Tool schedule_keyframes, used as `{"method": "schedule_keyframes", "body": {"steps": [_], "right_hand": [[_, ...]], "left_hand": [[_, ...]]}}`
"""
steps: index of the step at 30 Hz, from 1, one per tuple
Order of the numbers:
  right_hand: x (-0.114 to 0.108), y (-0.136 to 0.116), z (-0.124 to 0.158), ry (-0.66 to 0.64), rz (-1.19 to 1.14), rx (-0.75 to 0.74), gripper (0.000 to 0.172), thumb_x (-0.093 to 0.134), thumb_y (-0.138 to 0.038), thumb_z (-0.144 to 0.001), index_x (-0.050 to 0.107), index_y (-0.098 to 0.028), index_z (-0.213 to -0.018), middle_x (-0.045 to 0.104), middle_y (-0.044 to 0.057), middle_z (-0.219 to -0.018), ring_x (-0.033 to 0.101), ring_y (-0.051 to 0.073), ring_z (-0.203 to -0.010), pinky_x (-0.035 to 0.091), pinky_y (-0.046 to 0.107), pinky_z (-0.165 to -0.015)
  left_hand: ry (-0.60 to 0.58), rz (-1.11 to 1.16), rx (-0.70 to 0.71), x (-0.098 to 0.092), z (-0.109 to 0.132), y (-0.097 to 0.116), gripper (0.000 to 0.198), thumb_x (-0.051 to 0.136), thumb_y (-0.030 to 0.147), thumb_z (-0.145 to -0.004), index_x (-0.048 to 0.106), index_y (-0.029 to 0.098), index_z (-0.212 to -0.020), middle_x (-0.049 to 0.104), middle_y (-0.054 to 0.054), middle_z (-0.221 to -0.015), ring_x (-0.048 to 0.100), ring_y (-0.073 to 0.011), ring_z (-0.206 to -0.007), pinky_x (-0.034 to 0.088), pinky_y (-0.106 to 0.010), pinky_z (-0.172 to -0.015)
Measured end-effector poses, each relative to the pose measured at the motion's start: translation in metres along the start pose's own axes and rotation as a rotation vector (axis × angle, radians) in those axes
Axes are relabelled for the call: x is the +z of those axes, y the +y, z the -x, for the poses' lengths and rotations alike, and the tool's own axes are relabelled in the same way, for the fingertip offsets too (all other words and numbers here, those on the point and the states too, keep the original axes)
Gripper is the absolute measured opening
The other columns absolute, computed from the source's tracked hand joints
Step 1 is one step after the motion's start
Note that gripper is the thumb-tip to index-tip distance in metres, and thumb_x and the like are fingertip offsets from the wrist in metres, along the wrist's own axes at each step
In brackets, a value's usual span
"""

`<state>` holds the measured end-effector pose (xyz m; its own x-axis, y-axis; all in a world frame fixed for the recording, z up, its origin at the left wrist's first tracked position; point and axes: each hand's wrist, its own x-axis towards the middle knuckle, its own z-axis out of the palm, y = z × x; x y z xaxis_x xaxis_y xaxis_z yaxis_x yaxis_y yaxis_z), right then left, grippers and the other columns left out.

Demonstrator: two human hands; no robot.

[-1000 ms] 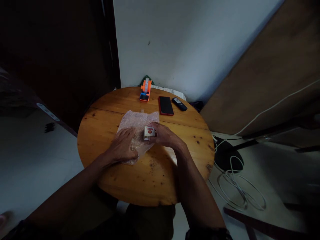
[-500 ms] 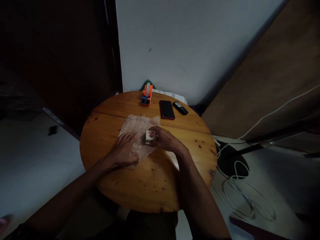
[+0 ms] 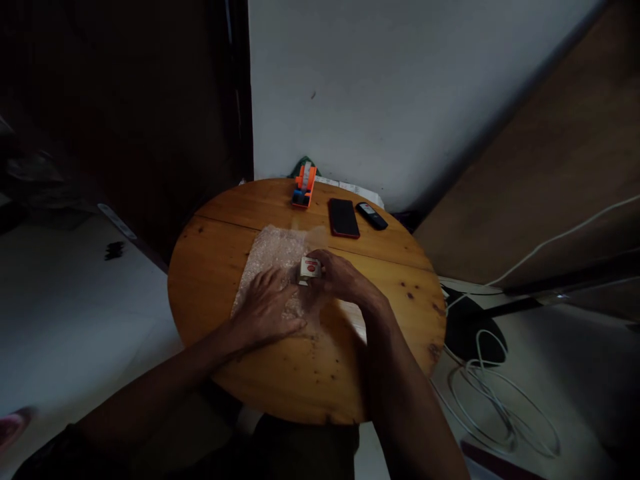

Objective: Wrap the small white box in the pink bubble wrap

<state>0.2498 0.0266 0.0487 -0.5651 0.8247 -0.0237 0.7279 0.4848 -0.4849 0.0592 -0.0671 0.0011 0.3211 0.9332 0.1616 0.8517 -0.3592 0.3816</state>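
Observation:
A sheet of bubble wrap (image 3: 273,250) lies on the round wooden table (image 3: 400,320) in front of me. My left hand (image 3: 267,303) rests on its near part, palm down with the fingers spread. In my right hand (image 3: 340,273) is a small white box (image 3: 310,267) with a red print on its top face, held over the right part of the wrap. The fingers curl around the box's right and far sides, and its right side is hidden by them. Whether the box touches the wrap I cannot tell.
An orange tape dispenser (image 3: 305,185) stands at the far edge of the table. Right of it lie a dark smartphone (image 3: 344,217) with a red rim and a black keypad phone (image 3: 371,216). Coiled white cable (image 3: 483,383) is on the floor to the right. A white wall (image 3: 400,87) rises behind.
My left hand has moved a little to the right and nearer to me on the bubble wrap, its fingers more spread. The box stays in my right hand. The whole view has shifted slightly.

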Motion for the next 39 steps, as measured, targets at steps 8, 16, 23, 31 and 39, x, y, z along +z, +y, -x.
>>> {"method": "schedule_keyframes", "body": {"steps": [8, 16, 23, 31, 39], "right_hand": [[-0.004, 0.003, -0.001, 0.04, 0.028, 0.065, 0.032, 0.068, -0.017, -0.073, 0.062, -0.016, -0.105, 0.069, 0.008, -0.099, 0.061, 0.019, -0.082, 0.041, 0.027, -0.07], [-0.004, 0.009, -0.001, 0.046, 0.074, 0.072, 0.031, 0.068, -0.019, -0.075, 0.062, -0.016, -0.105, 0.069, 0.007, -0.097, 0.061, 0.018, -0.081, 0.04, 0.025, -0.068], [-0.001, 0.013, 0.0, 0.06, 0.098, 0.065, 0.037, 0.068, -0.022, -0.076, 0.062, -0.018, -0.112, 0.07, 0.008, -0.101, 0.063, 0.02, -0.084, 0.042, 0.027, -0.071], [-0.005, 0.004, 0.002, 0.027, 0.135, 0.091, 0.039, 0.067, -0.021, -0.076, 0.062, -0.018, -0.114, 0.072, 0.009, -0.103, 0.064, 0.021, -0.085, 0.042, 0.027, -0.068], [-0.005, 0.003, 0.002, 0.032, 0.115, 0.121, 0.038, 0.07, -0.022, -0.075, 0.063, -0.018, -0.112, 0.074, 0.007, -0.099, 0.066, 0.021, -0.081, 0.043, 0.026, -0.067]], "left_hand": [[-0.026, 0.002, 0.011, 0.004, 0.005, -0.004, 0.072, 0.077, 0.059, -0.068, 0.063, 0.022, -0.128, 0.042, -0.014, -0.154, 0.03, -0.0412, -0.146, 0.024, -0.057, -0.123], [-0.057, 0.024, 0.037, 0.0, 0.007, -0.009, 0.077, 0.077, 0.063, -0.067, 0.061, 0.025, -0.133, 0.039, -0.014, -0.158, 0.023, -0.0412, -0.151, 0.021, -0.059, -0.123], [-0.011, 0.065, 0.039, -0.004, 0.003, -0.013, 0.053, 0.072, 0.057, -0.076, 0.07, 0.024, -0.118, 0.045, -0.012, -0.153, 0.033, -0.0377, -0.146, 0.026, -0.056, -0.121], [0.028, 0.024, 0.053, 0.001, 0.0, -0.017, 0.042, 0.073, 0.046, -0.076, 0.07, 0.023, -0.11, 0.049, -0.012, -0.148, 0.033, -0.0366, -0.146, 0.027, -0.055, -0.121], [-0.033, 0.055, 0.027, -0.005, -0.001, -0.021, 0.041, 0.074, 0.038, -0.071, 0.067, 0.023, -0.108, 0.045, -0.012, -0.154, 0.027, -0.0372, -0.149, 0.021, -0.057, -0.122]]}}
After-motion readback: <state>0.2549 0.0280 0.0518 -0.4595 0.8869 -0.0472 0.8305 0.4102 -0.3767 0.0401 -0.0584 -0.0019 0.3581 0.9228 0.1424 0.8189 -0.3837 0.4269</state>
